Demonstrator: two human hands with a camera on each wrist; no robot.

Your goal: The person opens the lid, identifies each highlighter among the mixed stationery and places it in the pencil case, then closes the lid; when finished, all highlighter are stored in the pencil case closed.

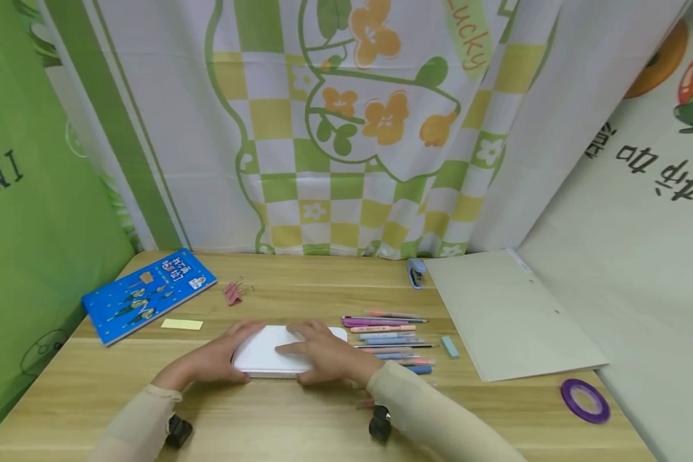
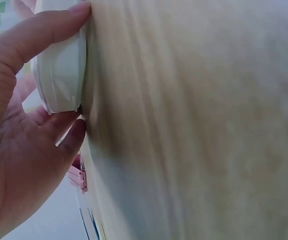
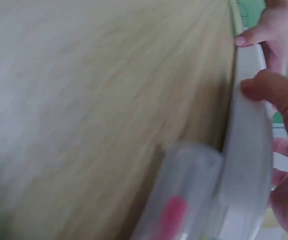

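Observation:
A flat white pencil box (image 1: 268, 350) with rounded corners lies on the wooden table in front of me. My left hand (image 1: 216, 354) holds its left end, thumb at the near edge and fingers round the far side. In the left wrist view the thumb (image 2: 43, 27) presses along the side of the box. My right hand (image 1: 329, 353) grips the right part, its thumb (image 3: 269, 90) on the near side and the other fingers spread over the top and far edge. Several pens (image 1: 387, 340) lie right beside the box, partly hidden by my right arm.
At the left are a blue book (image 1: 150, 295), yellow sticky notes (image 1: 181, 325) and pink binder clips (image 1: 233, 294). A stapler (image 1: 416, 274), a pale folder (image 1: 508, 314), a light-blue eraser (image 1: 450, 347) and a purple tape roll (image 1: 585, 401) lie to the right. A patterned curtain (image 1: 352, 212) hangs behind.

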